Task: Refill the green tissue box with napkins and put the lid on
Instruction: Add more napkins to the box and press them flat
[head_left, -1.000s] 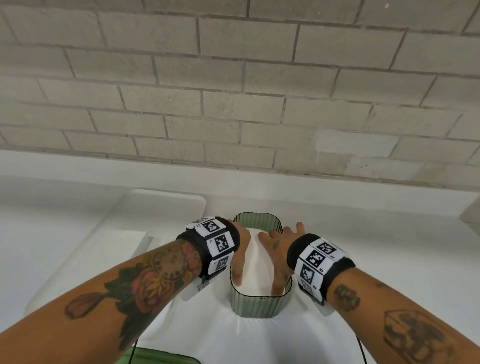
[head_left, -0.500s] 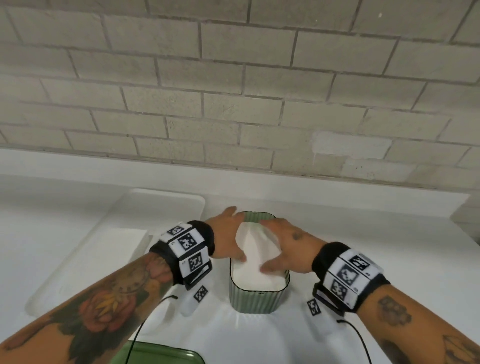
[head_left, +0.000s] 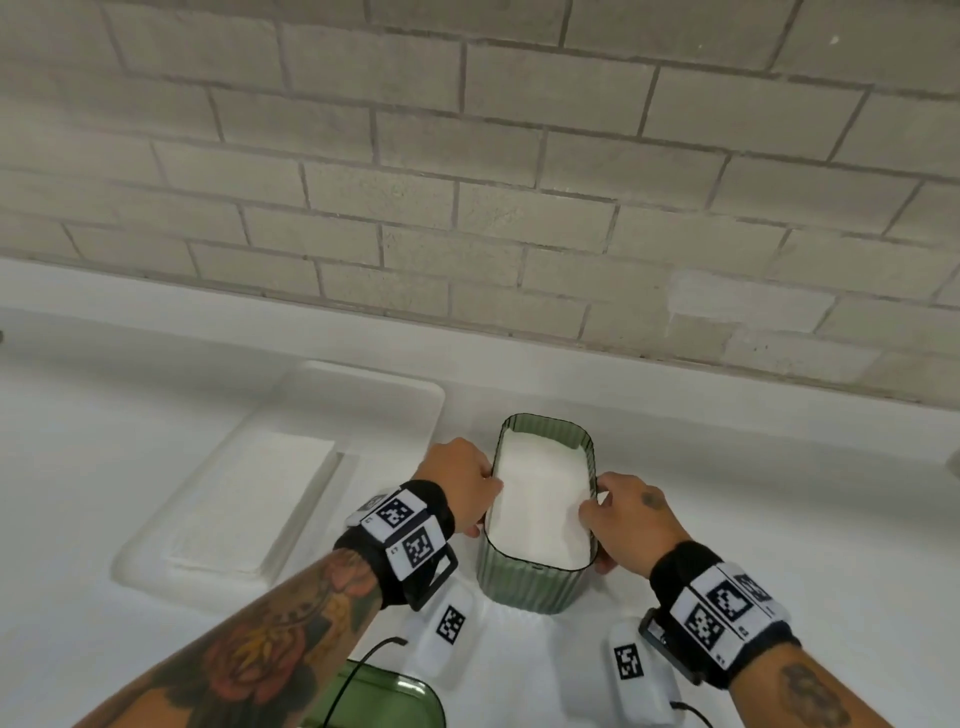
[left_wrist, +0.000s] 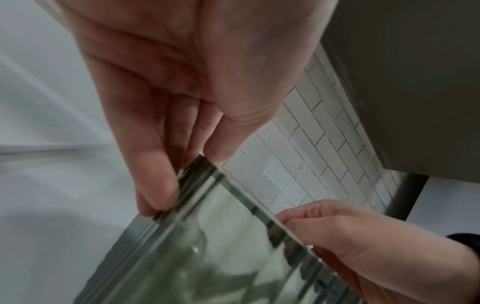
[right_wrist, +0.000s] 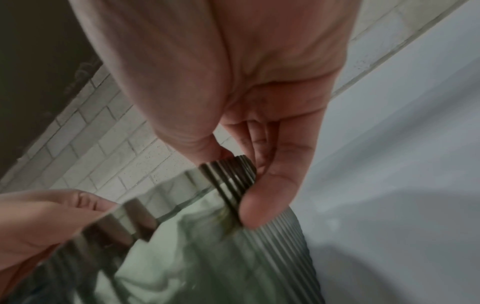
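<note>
Likely kitchen or utility room: white counter (head_left: 156, 395), pale brick wall (head_left: 467, 156), white tray (head_left: 363, 395).

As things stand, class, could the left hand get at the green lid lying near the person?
Probably yes: the left hand only pinches the green tissue box rim, and the green lid lies uncovered below its forearm, crossed only by a thin cable.

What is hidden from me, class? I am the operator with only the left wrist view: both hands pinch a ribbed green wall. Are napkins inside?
Observer: Yes. The head view shows white napkins filling the green tissue box nearly to its rim.
Operator: Where is the lid?
Observer: The green lid lies off the box, at the near edge, partly out of frame.
Operator: Any spare napkins?
Observer: A stack lies on the white tray left of the box.
</note>
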